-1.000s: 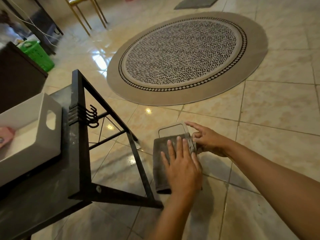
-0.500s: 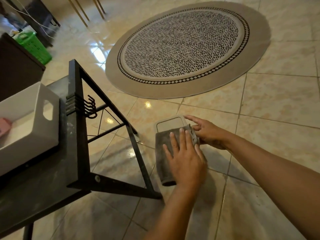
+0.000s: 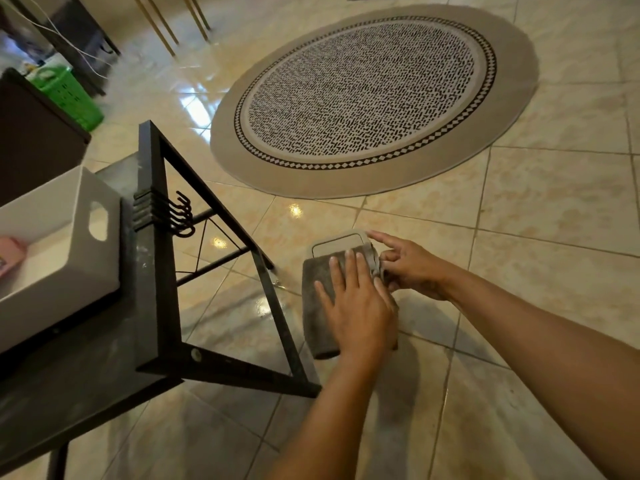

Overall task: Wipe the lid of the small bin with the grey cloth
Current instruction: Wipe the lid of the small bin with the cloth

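Observation:
The small bin [image 3: 337, 241] stands on the tiled floor, and only the far strip of its pale lid shows. A folded grey cloth [image 3: 317, 303] covers the remainder of the lid and hangs down the near side. My left hand [image 3: 356, 306] lies flat on the cloth with fingers spread, pressing it onto the lid. My right hand [image 3: 412, 268] holds the bin's right edge and pinches the cloth's corner there, index finger stretched toward the lid's far corner.
A black metal table frame [image 3: 162, 258] with hooks stands close to the left of the bin, bearing a white plastic tub [image 3: 59, 258]. A round patterned rug [image 3: 374, 98] lies beyond. A green basket [image 3: 65, 95] and dark furniture sit far left.
My left hand has slid the cloth forward over the lid, so less of the lid shows. My right hand has stayed at the bin's right edge. The view has shifted a little.

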